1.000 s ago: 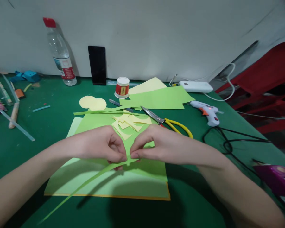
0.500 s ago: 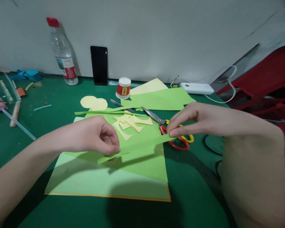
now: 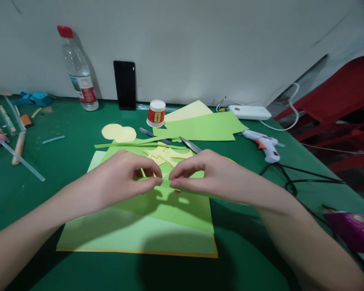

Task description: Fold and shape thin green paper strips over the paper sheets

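A narrow green paper strip is in the centre of the frame, stretched between the two hands; only a short part of it shows clearly in the small gap between the fingertips. The left hand pinches it with thumb and fingers from the left side, and the right hand pinches it in the same manner from the right side. The fingertips of the two hands are near each other but apart.

Under the hands lies a bright green sheet, which rests upon a paler green sheet in the lower centre. Just above the hands, yellow paper scraps are lying, and beside them are scissors, whose handles are mostly hidden by the right hand.

Farther up, at centre, stands a red and white paper cup. In the upper left, a black phone and a bottle with red cap are standing near the wall. At right, a white glue gun lies on the green table.
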`<state>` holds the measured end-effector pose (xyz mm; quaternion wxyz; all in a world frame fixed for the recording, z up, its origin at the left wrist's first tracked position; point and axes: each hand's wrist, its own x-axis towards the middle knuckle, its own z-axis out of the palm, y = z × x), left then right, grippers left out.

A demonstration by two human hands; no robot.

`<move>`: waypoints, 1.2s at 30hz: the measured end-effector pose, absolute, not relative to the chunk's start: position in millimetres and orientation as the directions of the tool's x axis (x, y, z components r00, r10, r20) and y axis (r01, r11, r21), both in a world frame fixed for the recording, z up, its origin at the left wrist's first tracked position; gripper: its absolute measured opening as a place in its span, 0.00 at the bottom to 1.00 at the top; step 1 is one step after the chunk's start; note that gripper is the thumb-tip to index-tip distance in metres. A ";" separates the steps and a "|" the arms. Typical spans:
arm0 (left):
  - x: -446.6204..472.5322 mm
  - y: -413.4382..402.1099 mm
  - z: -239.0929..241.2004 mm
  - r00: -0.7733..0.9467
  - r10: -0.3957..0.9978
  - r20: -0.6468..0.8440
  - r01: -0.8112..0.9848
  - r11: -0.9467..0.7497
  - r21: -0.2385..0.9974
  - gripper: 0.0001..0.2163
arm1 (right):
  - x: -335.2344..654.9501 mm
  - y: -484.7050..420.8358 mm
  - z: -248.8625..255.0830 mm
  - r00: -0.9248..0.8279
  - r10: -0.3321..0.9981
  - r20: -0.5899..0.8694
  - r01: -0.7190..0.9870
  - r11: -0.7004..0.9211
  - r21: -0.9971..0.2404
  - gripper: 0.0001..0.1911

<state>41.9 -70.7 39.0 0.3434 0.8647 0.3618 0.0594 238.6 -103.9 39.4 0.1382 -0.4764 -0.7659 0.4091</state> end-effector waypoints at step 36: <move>41.4 -57.5 42.6 0.611 0.718 -0.332 0.454 0.026 0.891 0.05 | 236.1 -98.5 41.2 -0.463 0.862 -0.207 0.546 0.092 -0.833 0.08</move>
